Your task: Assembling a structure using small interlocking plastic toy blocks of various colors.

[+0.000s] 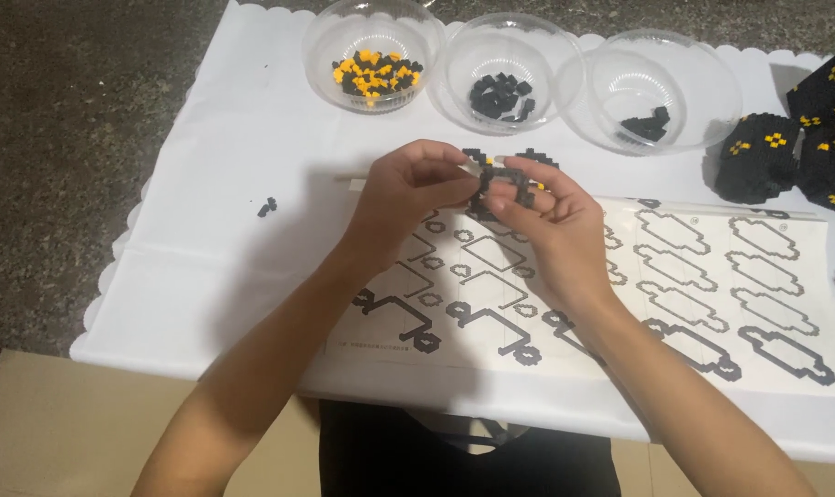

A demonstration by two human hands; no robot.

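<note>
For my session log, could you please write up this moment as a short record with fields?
Left hand: left hand pinches one side of a small black brick assembly
Right hand: right hand grips the same assembly from the other side
Beneath: printed instruction sheet on a white table cover
Bowls: three clear bowls; yellow-and-black pieces, black pieces, few black pieces
Far right: built black-and-yellow brick model
Stray: loose black piece

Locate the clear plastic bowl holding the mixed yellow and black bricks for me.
In the head view, the clear plastic bowl of yellow and black bricks sits at the top, leftmost of three bowls, beside the clear bowl of black bricks, above the left hand.
</note>
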